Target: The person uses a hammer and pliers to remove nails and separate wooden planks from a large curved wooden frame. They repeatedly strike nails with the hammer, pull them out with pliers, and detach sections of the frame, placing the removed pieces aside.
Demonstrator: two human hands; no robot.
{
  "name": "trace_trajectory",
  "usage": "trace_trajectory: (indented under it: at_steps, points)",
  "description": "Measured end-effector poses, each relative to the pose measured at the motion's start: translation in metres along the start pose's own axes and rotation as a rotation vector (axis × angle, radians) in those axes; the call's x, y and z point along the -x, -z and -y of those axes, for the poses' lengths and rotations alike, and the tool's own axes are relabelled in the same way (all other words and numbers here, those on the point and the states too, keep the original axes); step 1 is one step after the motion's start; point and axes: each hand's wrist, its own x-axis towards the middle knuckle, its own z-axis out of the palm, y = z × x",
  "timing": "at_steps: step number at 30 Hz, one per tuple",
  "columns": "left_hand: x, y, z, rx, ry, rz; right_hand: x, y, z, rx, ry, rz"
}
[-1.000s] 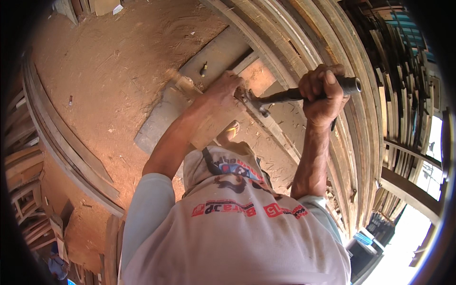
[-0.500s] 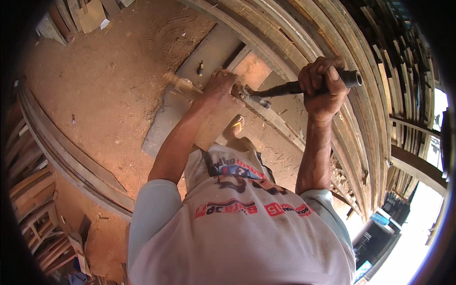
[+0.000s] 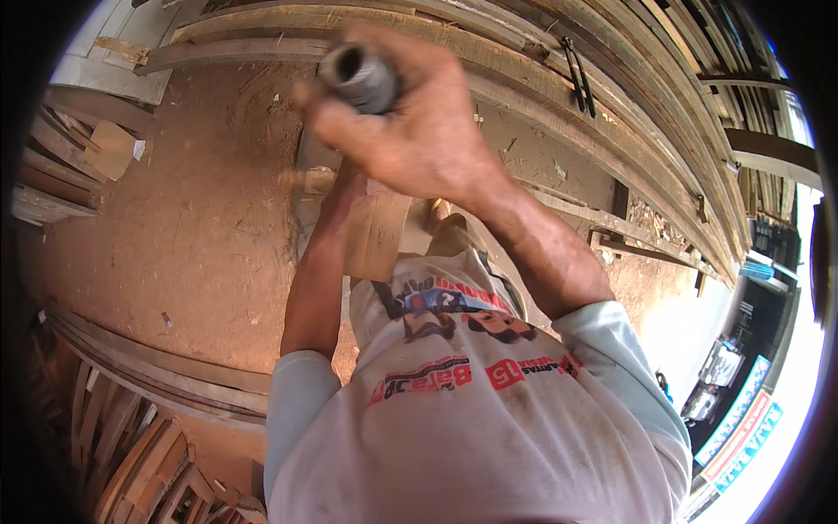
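One right hand [image 3: 419,131] — grip tight round a dark tool handle [image 3: 360,77]; left hand's grip hidden.

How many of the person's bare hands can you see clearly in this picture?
1. The right hand is raised close to the camera, gripping a dark round tool handle. The left hand is hidden behind it; only the left forearm shows, reaching down to the wooden workpiece.

The right hand [image 3: 419,122] is raised close to the camera, fingers curled in a tight fist, the forearm running down to the shoulder. The left arm stretches straight down and away below it; the left hand [image 3: 336,179] is mostly hidden behind the right, so its grip cannot be told.
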Motion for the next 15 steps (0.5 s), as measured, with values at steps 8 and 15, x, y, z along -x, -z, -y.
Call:
trace_trajectory:
  at_steps: [8,15]
  points:
    - [-0.005,-0.034,0.012,-0.006,-0.069,-0.009,0.005,0.034,0.000,-0.076,-0.158,-0.167]
    - [-0.001,-0.017,0.012,-0.247,-0.197,0.038,0.039,0.070,0.009,-0.279,-0.200,-0.133]
